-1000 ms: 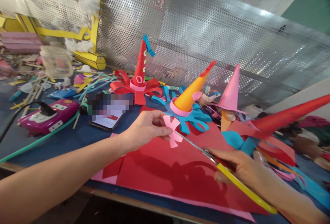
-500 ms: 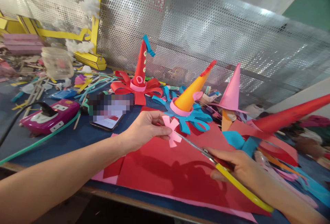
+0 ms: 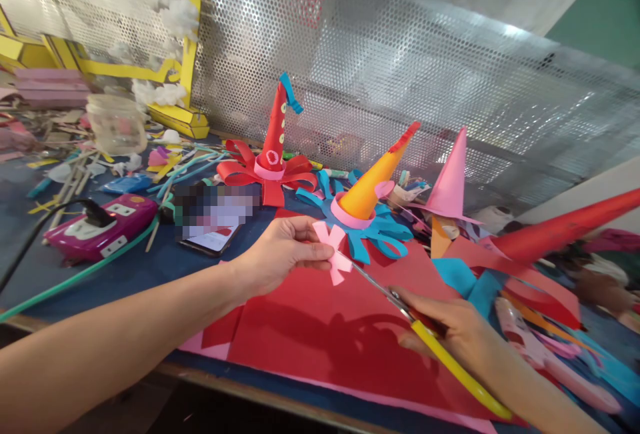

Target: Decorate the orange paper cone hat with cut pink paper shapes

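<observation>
Pinched between the thumb and fingers of my left hand (image 3: 287, 254) is a small pink paper flower (image 3: 334, 253) with slit petals. My right hand (image 3: 460, 331) grips yellow-handled scissors (image 3: 445, 361), their blades pointing up and left, with the tips at the flower's right edge. Both hands are above a red paper sheet (image 3: 320, 341) that overlies a pink one. Just behind the flower stands an orange paper cone hat (image 3: 373, 187) with a pink band and blue looped strips. Farther back is a red cone hat (image 3: 274, 134) with red loops.
A phone (image 3: 215, 221) and a purple power strip (image 3: 103, 227) lie on the left. To the right are a pink cone hat (image 3: 453, 181), a long red cone (image 3: 565, 231) and a pink glue gun (image 3: 555, 361). A perforated metal panel (image 3: 350, 67) closes off the back.
The scissors' handles have swung slightly left, and the tips have shifted a little to the right of the flower's centre. My left hand keeps its hold on the flower. The view has shifted slightly.
</observation>
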The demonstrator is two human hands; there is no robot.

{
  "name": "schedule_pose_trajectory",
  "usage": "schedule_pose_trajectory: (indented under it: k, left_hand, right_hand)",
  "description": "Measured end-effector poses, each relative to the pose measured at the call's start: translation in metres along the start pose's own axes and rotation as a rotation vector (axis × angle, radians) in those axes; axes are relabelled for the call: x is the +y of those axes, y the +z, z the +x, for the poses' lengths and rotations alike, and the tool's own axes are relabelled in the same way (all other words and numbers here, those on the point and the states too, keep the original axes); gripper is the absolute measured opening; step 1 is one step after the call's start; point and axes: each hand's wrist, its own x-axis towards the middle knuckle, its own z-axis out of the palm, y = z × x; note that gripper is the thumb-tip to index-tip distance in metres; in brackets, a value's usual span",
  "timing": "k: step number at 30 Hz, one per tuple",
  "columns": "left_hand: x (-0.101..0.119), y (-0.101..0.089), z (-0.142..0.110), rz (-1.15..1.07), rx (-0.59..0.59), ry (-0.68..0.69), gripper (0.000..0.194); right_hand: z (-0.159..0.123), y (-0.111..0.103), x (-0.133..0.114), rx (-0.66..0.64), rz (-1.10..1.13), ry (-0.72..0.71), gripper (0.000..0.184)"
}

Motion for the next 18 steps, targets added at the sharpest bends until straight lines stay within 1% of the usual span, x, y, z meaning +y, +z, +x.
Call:
schedule_pose_trajectory:
  k: [3,6,11,14,18]
  left_hand:
    - [-0.001,-0.001,0.001,-0.046,0.018,-0.012,0.019]
    - [-0.002,-0.001,0.001,-0.075,0.020,-0.016,0.019]
    - [-0.003,-0.001,0.002,-0.118,0.001,0.025,0.018]
    - [-0.003,-0.001,0.001,-0.138,-0.025,0.053,0.017]
    - [0.000,0.000,-0.001,-0.136,-0.029,0.063,0.016]
  right_hand:
    - [0.000,0.001,-0.006,-0.089,0.059,0.043,0.055]
    - [0.000,0.004,-0.003,-0.072,0.081,0.044,0.059]
    - [0.001,0.012,0.006,-0.053,0.108,0.055,0.060]
    - [0.001,0.015,0.000,-0.017,0.099,0.049,0.055]
    - [0.000,0.016,-0.011,0.111,-0.035,-0.036,0.048]
